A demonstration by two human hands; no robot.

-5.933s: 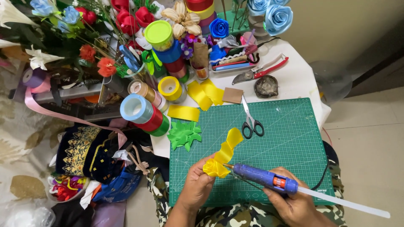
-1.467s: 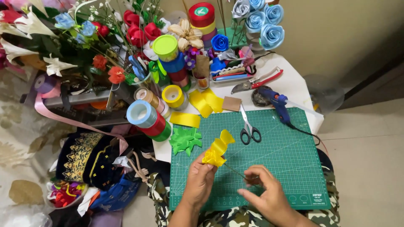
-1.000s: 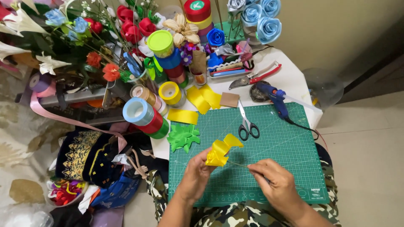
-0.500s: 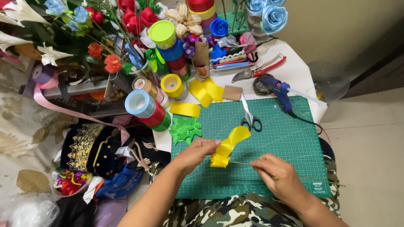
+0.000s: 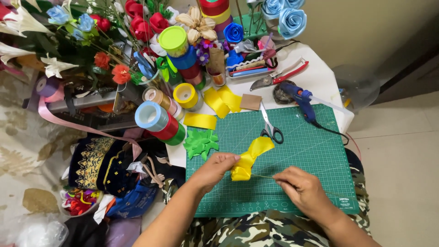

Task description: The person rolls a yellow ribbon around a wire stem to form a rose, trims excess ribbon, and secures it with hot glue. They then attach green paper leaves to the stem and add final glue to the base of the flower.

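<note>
Yellow ribbon (image 5: 249,159), folded into a loose bow shape, sits above the middle of the green cutting mat (image 5: 315,183), pinched at its lower end by the left hand (image 5: 215,168). The upper loop points toward the scissors (image 5: 270,128), which lie flat near the mat's far edge.

The right hand (image 5: 304,190) is closed on a thin wire or stem (image 5: 263,176) that runs from the ribbon's gathered base; how tightly the fingers grip it cannot be told. Six seconds ago this hand held the blue glue gun (image 5: 302,101) against the ribbon. The gun now lies at the mat's far right corner, tip outward, cord trailing off the right edge. Over the last second and a half the ribbon has stayed in the left hand while the right hand has drawn away to the right along the wire. By judgement, gluing is finished and the stem is being seated or tensioned.

Green ribbon leaves (image 5: 201,143) lie at the mat's far left corner. Spare yellow strips (image 5: 222,101), ribbon spools (image 5: 157,121) and finished ribbon flowers (image 5: 283,16) crowd the table's far side.
</note>
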